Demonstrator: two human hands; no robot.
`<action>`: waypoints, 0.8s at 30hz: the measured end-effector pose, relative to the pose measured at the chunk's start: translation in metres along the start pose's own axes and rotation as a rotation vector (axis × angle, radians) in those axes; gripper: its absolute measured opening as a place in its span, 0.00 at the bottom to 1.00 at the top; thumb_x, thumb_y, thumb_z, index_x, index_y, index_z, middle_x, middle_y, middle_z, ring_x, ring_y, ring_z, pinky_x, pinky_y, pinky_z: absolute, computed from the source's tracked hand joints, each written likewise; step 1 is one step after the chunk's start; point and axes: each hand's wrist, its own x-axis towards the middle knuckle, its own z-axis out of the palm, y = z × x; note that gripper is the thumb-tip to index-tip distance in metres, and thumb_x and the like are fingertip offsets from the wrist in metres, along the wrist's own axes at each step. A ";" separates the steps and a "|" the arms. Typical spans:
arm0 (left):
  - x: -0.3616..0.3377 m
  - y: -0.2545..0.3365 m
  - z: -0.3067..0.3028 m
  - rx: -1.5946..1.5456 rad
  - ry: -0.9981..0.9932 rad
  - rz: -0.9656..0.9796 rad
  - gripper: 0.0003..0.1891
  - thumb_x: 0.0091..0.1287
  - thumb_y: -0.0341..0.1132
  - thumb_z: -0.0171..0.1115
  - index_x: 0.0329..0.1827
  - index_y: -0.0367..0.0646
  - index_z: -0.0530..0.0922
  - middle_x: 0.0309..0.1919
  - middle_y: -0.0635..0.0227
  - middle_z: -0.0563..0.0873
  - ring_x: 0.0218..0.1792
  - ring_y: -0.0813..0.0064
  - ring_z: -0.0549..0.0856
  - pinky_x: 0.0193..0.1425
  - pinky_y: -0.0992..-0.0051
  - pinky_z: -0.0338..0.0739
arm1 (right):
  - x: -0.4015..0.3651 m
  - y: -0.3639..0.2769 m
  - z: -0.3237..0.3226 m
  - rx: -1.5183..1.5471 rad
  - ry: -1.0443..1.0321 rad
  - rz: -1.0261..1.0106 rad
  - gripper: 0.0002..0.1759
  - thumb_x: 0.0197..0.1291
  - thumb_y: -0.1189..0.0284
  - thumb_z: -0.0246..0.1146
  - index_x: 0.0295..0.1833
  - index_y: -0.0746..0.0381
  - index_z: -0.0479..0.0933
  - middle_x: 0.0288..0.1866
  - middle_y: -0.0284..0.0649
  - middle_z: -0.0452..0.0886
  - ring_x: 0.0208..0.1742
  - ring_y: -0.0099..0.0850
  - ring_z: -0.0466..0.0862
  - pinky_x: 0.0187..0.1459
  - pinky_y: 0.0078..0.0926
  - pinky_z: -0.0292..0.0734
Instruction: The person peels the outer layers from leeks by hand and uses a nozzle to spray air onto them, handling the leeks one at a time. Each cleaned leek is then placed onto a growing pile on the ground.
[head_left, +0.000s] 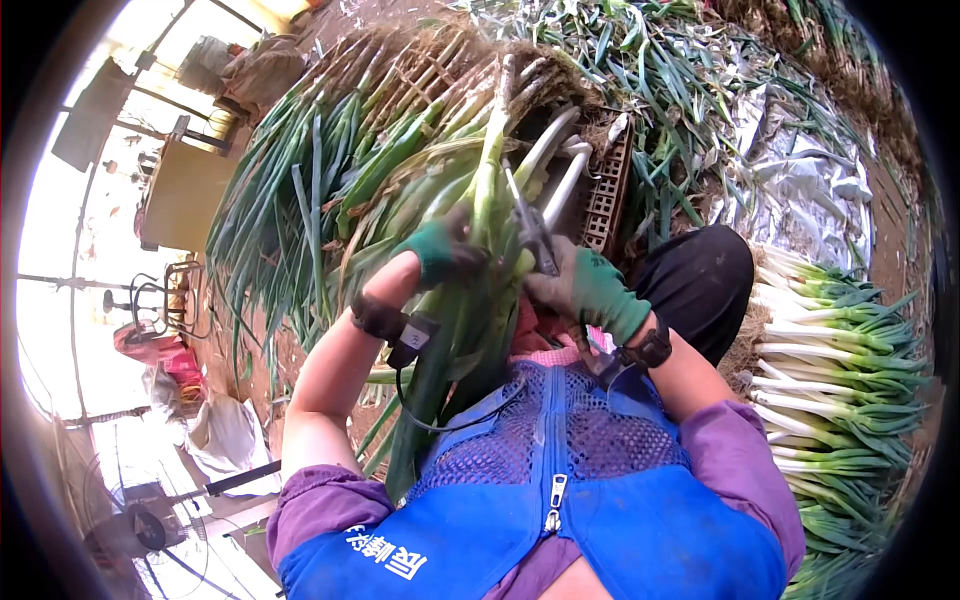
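Both hands wear green and grey gloves. My left hand (443, 252) is closed round a green onion stalk (486, 200), whose root end points up and whose leaves hang over my lap. In my right hand (590, 285) is a dark handheld tool (540, 242) with a thin tip, close beside the stalk; motion blurs it. White onion stems (567, 185) lie just beyond the tool. A large pile of untrimmed onions (330, 180) with brown roots spreads beyond my left hand.
Cleaned onions (815, 385) lie in a row at the right. A brown plastic crate (606, 195) stands ahead, beside loose leaves (665, 110) and silvery sheeting (800, 190). At the lower left stands a fan (150, 530); a yellowish board (187, 195) is further up.
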 end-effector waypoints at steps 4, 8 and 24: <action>-0.008 0.011 0.001 0.036 0.041 -0.051 0.50 0.62 0.27 0.72 0.84 0.35 0.48 0.53 0.57 0.84 0.38 0.76 0.84 0.38 0.74 0.83 | 0.000 0.005 0.011 -0.081 -0.022 -0.027 0.37 0.56 0.50 0.68 0.64 0.65 0.75 0.43 0.56 0.87 0.46 0.49 0.89 0.51 0.43 0.81; -0.002 0.003 -0.001 0.108 0.045 -0.029 0.45 0.62 0.29 0.72 0.81 0.36 0.56 0.47 0.61 0.85 0.37 0.76 0.84 0.37 0.75 0.82 | 0.001 0.007 0.006 -0.055 -0.064 0.014 0.36 0.57 0.50 0.68 0.64 0.64 0.75 0.44 0.56 0.87 0.47 0.48 0.88 0.51 0.42 0.81; -0.016 -0.058 -0.061 0.017 -0.103 0.288 0.13 0.74 0.29 0.60 0.59 0.40 0.82 0.51 0.67 0.84 0.60 0.72 0.82 0.69 0.70 0.75 | 0.059 0.092 -0.002 0.000 0.155 0.252 0.41 0.54 0.46 0.70 0.61 0.68 0.74 0.45 0.48 0.85 0.43 0.38 0.86 0.50 0.36 0.81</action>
